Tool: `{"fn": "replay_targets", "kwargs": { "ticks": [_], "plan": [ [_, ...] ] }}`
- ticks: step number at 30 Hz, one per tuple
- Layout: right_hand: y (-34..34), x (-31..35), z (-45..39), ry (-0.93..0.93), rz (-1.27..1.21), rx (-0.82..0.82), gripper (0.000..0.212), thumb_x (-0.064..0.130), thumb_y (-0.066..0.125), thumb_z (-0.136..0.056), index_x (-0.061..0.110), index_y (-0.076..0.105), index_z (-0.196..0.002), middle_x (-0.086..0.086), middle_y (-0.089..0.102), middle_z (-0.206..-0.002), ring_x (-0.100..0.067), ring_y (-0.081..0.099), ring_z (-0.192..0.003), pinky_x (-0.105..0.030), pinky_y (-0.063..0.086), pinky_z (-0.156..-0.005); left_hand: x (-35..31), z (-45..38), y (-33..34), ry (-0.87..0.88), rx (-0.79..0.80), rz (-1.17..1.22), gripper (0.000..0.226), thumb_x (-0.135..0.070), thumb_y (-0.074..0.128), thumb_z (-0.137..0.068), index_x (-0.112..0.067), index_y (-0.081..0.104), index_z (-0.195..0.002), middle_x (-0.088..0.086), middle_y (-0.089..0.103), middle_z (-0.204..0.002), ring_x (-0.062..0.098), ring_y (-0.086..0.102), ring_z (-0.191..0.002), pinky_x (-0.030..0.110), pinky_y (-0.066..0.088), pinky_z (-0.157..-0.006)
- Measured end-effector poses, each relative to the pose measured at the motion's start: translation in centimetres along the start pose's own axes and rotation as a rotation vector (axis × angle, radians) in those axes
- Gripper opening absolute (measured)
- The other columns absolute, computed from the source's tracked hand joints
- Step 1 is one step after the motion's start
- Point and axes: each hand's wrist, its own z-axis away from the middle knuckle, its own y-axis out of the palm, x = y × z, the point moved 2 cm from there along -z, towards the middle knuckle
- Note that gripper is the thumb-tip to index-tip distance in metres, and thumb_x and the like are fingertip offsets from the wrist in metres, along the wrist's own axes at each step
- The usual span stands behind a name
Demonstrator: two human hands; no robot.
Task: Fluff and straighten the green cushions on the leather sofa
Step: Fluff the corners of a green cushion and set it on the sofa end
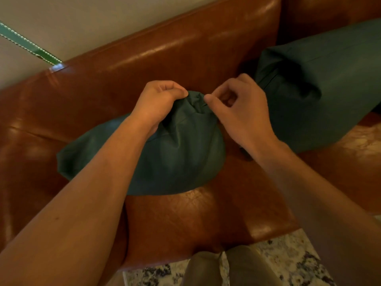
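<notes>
So the brown leather sofa (pixel 185 58) fills most of the view, its backrest running from lower left up to upper right, seat cushion glossy in front. On the right, a big green cushion (pixel 321 89) leans into the corner against the backrest, its long axis running from the upper right down toward the seat, and it looks fairly plump. The smaller-looking green cushion (pixel 165 157) sits mid-seat, lying roughly left to right, its far end bunched up into a crumpled peak pointing at the backrest. The left hand (pixel 156 104) is closed tight around that bunched fabric. The right hand (pixel 239 106) is right beside it, fingers curled and thumb touching the same peak, pinching at the cloth as far as anyone can tell. Both forearms cross over the seat and hide part of the cushion. Off to the upper left, a green strap (pixel 26 45) with white stitching runs along the wall to the sofa top. Speckled rug (pixel 288 261) below, by the person's trousers.
</notes>
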Motion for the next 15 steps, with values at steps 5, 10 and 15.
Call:
{"fn": "replay_targets", "kwargs": {
  "ticks": [5, 10, 15],
  "plan": [
    [-0.3, 1.5, -1.7, -0.024, 0.197, 0.243, 0.024, 0.045, 0.077, -0.076, 0.027, 0.063, -0.078, 0.011, 0.057, -0.080, -0.011, 0.058, -0.077, -0.037, 0.053, -0.074, 0.1, -0.2, 0.0, -0.046, -0.026, 0.073, 0.023, -0.011, 0.064, -0.086, -0.020, 0.069, -0.065, -0.008, 0.066, -0.056, 0.002, 0.061, -0.053, 0.013, 0.046, -0.050],
    [0.6, 0.9, -1.5, 0.039, 0.120, 0.257, 0.018, 0.033, 0.079, -0.078, 0.024, 0.064, -0.075, 0.013, 0.059, -0.075, -0.005, 0.058, -0.072, -0.029, 0.053, -0.069, 0.6, -0.4, 0.4, -0.111, 0.010, 0.148, 0.024, -0.013, 0.065, -0.085, -0.022, 0.070, -0.063, -0.006, 0.067, -0.059, 0.004, 0.064, -0.057, 0.017, 0.049, -0.055],
    [1.2, 0.5, -1.6, 0.011, 0.030, 0.252, 0.015, 0.032, 0.071, -0.087, 0.024, 0.063, -0.077, 0.012, 0.057, -0.079, -0.003, 0.053, -0.070, -0.016, 0.041, -0.062, 0.9, -0.4, 0.2, 0.007, -0.010, 0.140, 0.021, -0.014, 0.061, -0.090, -0.022, 0.071, -0.074, -0.005, 0.071, -0.075, 0.008, 0.065, -0.075, 0.024, 0.052, -0.074]
  ]
}}
